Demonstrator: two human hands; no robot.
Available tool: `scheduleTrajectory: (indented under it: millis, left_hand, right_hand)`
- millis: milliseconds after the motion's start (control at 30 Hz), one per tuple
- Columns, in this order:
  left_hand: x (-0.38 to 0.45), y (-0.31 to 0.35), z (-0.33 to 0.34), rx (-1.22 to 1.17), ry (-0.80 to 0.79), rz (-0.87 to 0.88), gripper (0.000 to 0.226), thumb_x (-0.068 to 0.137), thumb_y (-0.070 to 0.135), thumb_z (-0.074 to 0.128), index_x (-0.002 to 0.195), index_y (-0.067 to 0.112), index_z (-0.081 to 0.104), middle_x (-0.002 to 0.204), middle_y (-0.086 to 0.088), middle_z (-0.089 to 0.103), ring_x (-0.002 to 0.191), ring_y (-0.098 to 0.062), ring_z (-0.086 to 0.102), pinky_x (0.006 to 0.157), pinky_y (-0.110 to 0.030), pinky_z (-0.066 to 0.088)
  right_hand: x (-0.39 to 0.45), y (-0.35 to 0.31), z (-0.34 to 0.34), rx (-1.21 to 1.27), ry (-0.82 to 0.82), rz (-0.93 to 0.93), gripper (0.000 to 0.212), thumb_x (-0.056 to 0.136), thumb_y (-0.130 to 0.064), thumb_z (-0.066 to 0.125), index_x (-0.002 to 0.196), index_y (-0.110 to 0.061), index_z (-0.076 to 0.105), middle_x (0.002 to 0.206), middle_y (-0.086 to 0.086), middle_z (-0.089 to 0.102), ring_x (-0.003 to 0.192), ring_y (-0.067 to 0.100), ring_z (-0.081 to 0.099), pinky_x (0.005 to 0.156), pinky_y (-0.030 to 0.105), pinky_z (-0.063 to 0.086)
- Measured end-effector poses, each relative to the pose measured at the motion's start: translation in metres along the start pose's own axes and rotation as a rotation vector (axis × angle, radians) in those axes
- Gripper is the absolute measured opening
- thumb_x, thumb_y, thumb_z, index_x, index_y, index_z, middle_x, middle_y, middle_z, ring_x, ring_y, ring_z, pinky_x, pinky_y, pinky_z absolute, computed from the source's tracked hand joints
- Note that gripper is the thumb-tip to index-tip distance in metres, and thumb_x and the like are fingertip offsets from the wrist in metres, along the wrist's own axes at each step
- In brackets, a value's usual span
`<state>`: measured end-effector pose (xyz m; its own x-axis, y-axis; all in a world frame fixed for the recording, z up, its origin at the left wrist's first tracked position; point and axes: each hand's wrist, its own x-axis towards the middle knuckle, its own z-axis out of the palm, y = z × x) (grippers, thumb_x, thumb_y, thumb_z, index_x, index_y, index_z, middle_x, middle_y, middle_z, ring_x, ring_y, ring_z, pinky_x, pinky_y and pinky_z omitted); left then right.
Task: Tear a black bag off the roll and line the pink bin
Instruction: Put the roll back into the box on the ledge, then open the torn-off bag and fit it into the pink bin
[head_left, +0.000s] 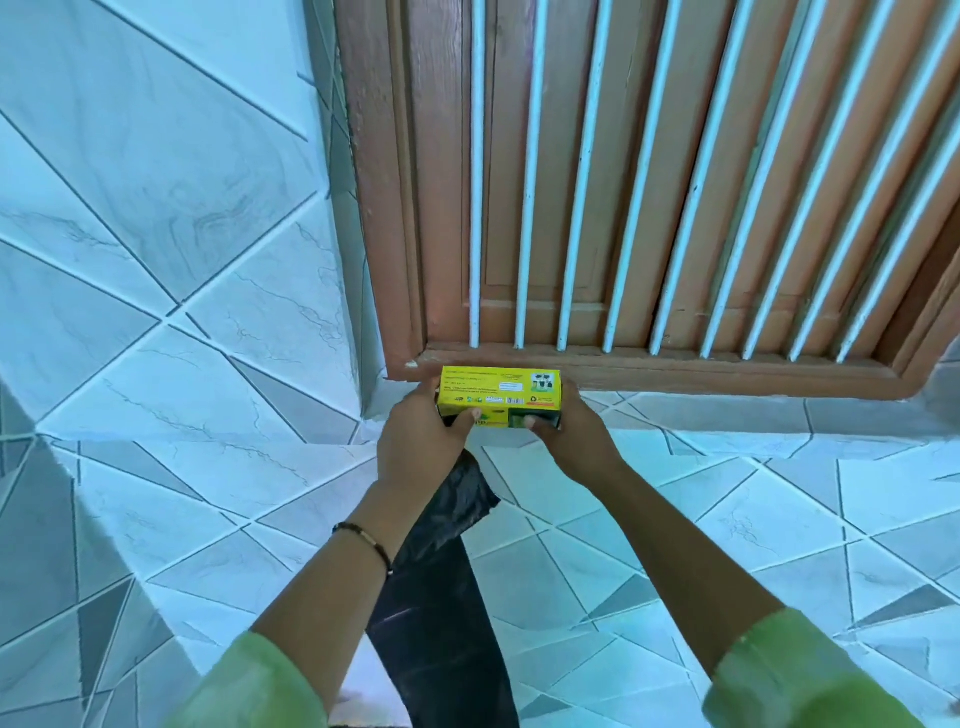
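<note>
A yellow box of bin bags (500, 389) is held up in front of me, just below a wooden window sill. My left hand (415, 441) grips its left end and my right hand (569, 434) grips its right end. A long strip of black bag (441, 597) hangs down from under the left hand, between my forearms, and runs out of the bottom of the view. The roll itself is hidden inside the box. No pink bin is in view.
A brown wooden window frame (395, 260) with white vertical bars (524, 208) fills the upper right. Pale marble-patterned tiled walls (156, 208) surround it, with a tiled ledge (727, 415) under the sill.
</note>
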<state>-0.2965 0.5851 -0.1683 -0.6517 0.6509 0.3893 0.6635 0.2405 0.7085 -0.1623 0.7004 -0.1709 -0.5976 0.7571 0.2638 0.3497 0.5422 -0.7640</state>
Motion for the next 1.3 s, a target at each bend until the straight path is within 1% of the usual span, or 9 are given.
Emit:
scheduleTrajectory:
  millis: [100, 267, 433, 733, 833, 967, 1100, 1200, 1300]
  left_hand:
    - [0.022, -0.012, 0.011, 0.04, -0.006, -0.023, 0.036, 0.081, 0.038, 0.063, 0.113, 0.022, 0.057, 0.103, -0.004, 0.071, 0.102, -0.028, 0.062, 0.079, -0.037, 0.052]
    - [0.04, -0.03, 0.025, 0.087, -0.028, -0.017, 0.038, 0.083, 0.037, 0.062, 0.118, 0.024, 0.055, 0.102, -0.004, 0.072, 0.101, -0.029, 0.063, 0.076, -0.036, 0.051]
    - [0.05, -0.035, 0.031, 0.066, -0.02, -0.03, 0.035, 0.082, 0.035, 0.064, 0.113, 0.023, 0.056, 0.1, 0.001, 0.073, 0.099, -0.021, 0.065, 0.077, -0.032, 0.05]
    - [0.071, -0.047, 0.039, 0.117, -0.017, -0.058, 0.026, 0.081, 0.038, 0.063, 0.102, 0.023, 0.06, 0.095, 0.0, 0.073, 0.091, -0.026, 0.066, 0.076, -0.039, 0.054]
    - [0.069, -0.048, 0.039, 0.096, -0.013, -0.068, 0.039, 0.082, 0.039, 0.061, 0.117, 0.023, 0.052, 0.104, -0.003, 0.07, 0.099, -0.028, 0.064, 0.08, -0.037, 0.052]
    - [0.037, -0.039, 0.031, -0.078, 0.057, -0.111, 0.06, 0.087, 0.034, 0.059, 0.139, 0.025, 0.032, 0.116, -0.006, 0.063, 0.108, -0.027, 0.058, 0.084, -0.033, 0.045]
    - [-0.014, -0.034, 0.019, -0.325, 0.118, -0.212, 0.051, 0.09, 0.029, 0.055, 0.136, 0.026, 0.034, 0.11, 0.001, 0.064, 0.092, -0.017, 0.058, 0.079, -0.022, 0.036]
    - [-0.044, -0.028, 0.012, -0.427, 0.127, -0.268, 0.043, 0.091, 0.031, 0.053, 0.131, 0.026, 0.039, 0.111, -0.001, 0.065, 0.091, -0.013, 0.058, 0.076, -0.019, 0.038]
    - [-0.065, -0.015, 0.008, -0.507, 0.119, -0.245, 0.033, 0.093, 0.028, 0.049, 0.125, 0.026, 0.045, 0.105, 0.0, 0.068, 0.095, -0.011, 0.062, 0.079, -0.018, 0.044]
  right_hand:
    - [0.031, 0.012, 0.007, -0.117, 0.004, -0.031, 0.047, 0.082, -0.018, 0.067, 0.126, -0.012, 0.053, 0.13, 0.012, 0.057, 0.123, 0.03, 0.046, 0.099, 0.033, 0.028]
    - [0.049, 0.036, 0.021, -0.182, -0.037, 0.074, 0.069, 0.074, -0.058, 0.05, 0.133, -0.022, 0.046, 0.131, 0.014, 0.049, 0.126, 0.034, 0.033, 0.09, 0.028, 0.019]
    - [0.058, 0.04, 0.037, -0.185, 0.156, 0.177, 0.063, 0.083, -0.033, 0.064, 0.137, -0.014, 0.038, 0.133, 0.015, 0.041, 0.124, 0.035, 0.034, 0.101, 0.038, 0.028]
    - [0.06, 0.033, 0.052, -0.304, 0.335, 0.265, 0.059, 0.079, -0.047, 0.065, 0.118, -0.008, 0.046, 0.125, 0.012, 0.047, 0.121, 0.032, 0.037, 0.095, 0.039, 0.031]
    - [0.061, 0.031, 0.053, -0.277, 0.328, 0.292, 0.059, 0.078, -0.047, 0.066, 0.118, -0.009, 0.047, 0.126, 0.011, 0.046, 0.123, 0.032, 0.035, 0.097, 0.04, 0.031]
    - [0.06, 0.028, 0.042, -0.152, 0.255, 0.281, 0.06, 0.078, -0.045, 0.067, 0.122, -0.009, 0.047, 0.13, 0.012, 0.044, 0.126, 0.033, 0.032, 0.101, 0.039, 0.029]
    - [0.008, 0.025, 0.024, 0.18, 0.165, 0.243, 0.05, 0.084, -0.038, 0.064, 0.126, -0.017, 0.049, 0.133, 0.006, 0.04, 0.128, 0.026, 0.028, 0.104, 0.035, 0.028]
    - [-0.064, 0.016, 0.031, 0.308, -0.022, 0.311, 0.055, 0.081, -0.045, 0.063, 0.13, -0.027, 0.045, 0.132, -0.007, 0.039, 0.13, 0.016, 0.031, 0.108, 0.038, 0.031]
    - [-0.119, 0.008, 0.046, 0.524, -0.274, 0.505, 0.072, 0.068, -0.06, 0.065, 0.128, -0.023, 0.048, 0.133, -0.004, 0.051, 0.125, 0.014, 0.045, 0.107, 0.04, 0.035]
